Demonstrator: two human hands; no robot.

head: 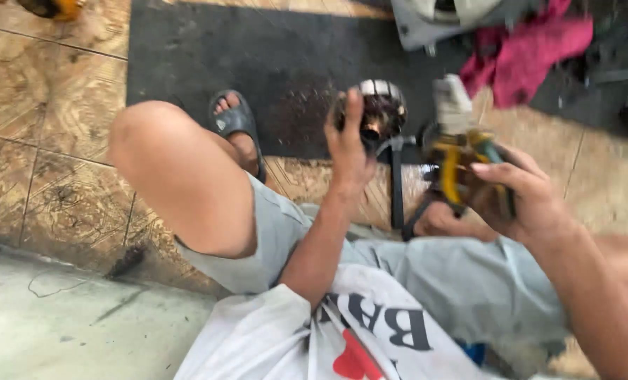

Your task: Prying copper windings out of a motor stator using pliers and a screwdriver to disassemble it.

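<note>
A motor rotor and a yellow tool are held above the lap.
The left hand fingers are clamped on the round rotor; the right hand fingers are wrapped around the yellow tool, just beside it.

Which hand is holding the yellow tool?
The right hand grips the yellow-handled tool. The left hand holds something different: a round metal part with coppery insides, raised up beside the tool.
</note>
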